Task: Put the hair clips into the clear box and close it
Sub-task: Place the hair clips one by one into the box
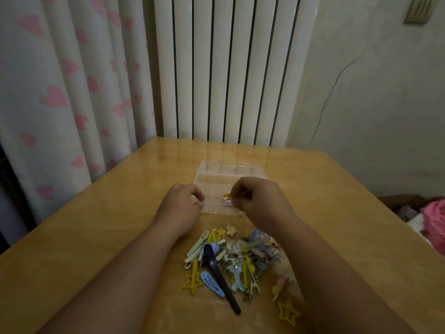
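A clear box lies open on the wooden table, its lid folded back toward the wall. My right hand hovers over the box's near right part, fingers pinched on a small yellow hair clip. My left hand rests at the box's left edge, with finger and thumb curled nearly together and nothing visible between them. A pile of hair clips in yellow, blue, pale green and white lies between my forearms, with a long dark clip across it.
Two yellow star clips lie at the pile's edges. Behind the table stand a white radiator and a curtain with pink hearts. Pink fabric lies beyond the table's right edge.
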{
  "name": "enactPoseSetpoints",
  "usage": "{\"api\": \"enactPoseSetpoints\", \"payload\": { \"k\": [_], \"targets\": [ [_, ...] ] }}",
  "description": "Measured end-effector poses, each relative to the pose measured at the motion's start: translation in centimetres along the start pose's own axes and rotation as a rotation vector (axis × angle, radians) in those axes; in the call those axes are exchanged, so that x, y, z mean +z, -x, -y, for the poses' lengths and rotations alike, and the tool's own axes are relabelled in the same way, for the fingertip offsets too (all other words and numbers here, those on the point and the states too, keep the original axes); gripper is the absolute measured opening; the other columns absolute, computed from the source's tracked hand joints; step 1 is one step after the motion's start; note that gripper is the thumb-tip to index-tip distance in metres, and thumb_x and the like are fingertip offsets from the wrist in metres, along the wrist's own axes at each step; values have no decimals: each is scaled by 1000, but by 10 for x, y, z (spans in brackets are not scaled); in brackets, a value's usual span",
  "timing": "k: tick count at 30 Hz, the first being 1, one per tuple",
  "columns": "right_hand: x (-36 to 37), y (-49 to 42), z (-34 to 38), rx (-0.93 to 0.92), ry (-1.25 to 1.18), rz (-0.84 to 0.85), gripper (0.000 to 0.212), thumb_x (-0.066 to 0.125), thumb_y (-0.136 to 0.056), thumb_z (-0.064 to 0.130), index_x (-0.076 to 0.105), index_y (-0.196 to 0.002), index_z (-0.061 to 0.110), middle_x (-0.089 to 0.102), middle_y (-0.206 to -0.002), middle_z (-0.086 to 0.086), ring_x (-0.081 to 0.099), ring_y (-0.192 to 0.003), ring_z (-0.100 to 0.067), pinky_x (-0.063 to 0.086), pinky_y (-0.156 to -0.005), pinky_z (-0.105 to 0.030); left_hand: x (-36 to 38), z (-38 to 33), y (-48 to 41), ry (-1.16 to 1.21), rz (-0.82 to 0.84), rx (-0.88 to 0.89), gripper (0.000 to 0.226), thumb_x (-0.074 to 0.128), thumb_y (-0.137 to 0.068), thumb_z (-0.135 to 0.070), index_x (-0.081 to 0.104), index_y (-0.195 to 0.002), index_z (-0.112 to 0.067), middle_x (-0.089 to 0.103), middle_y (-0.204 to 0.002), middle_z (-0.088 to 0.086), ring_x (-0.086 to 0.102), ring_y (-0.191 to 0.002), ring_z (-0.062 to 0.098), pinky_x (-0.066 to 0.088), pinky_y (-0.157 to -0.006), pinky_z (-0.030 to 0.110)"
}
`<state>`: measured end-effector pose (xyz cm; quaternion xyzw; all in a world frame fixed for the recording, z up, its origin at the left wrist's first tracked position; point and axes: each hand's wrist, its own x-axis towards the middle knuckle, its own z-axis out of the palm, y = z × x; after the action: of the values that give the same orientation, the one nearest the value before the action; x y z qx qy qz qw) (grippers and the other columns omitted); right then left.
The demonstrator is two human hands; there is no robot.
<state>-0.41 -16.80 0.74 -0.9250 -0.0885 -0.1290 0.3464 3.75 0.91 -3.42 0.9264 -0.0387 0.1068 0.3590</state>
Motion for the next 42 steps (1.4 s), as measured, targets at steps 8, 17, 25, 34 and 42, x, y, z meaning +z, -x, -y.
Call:
{"api": "enactPoseSetpoints", "payload": {
  "k": [8,17,25,34,42],
  "targets": [
    [11,-18,-13,37,25,-308,2,66,-87,15,65,-88,17,66,-90,-2,59,-85,-21,46,-68,-31,0,0,0,8,2,-5,5,59,-91,-24,62,-90,-28,45,-110,-3,47,-90,15,37,-77,27],
    [1,-9,-23,100,119,-176,17,58,-91,13,70,-100,22,70,-102,1,62,-95,-17,49,-79,-28,0,0,0,5,-4,-4,6,60,-90,-24,63,-89,-29,45,-109,-4,46,-91,14,36,-76,27],
    [10,6,4,-76,85,373,21,60,-91,29,68,-110,33,66,-110,10,59,-97,-7,49,-84,-26,-1,0,1,3,3,-1,4,60,-90,-26,62,-88,-29,45,-108,-4,50,-96,18,38,-78,28],
    [22,12,17,-138,214,728,52,71,-81,39,52,-130,42,53,-135,10,51,-119,-16,44,-99,-38,-2,0,0,5,6,-20,8,62,-88,-23,61,-85,-30,44,-107,-4,52,-100,20,39,-79,28],
    [19,12,19,-191,263,717,34,63,-90,27,62,-124,28,59,-117,5,50,-94,-9,40,-80,-25,-1,-1,0,6,1,-23,6,61,-89,-24,63,-87,-30,45,-109,-4,50,-92,16,38,-76,27]
  ]
}}
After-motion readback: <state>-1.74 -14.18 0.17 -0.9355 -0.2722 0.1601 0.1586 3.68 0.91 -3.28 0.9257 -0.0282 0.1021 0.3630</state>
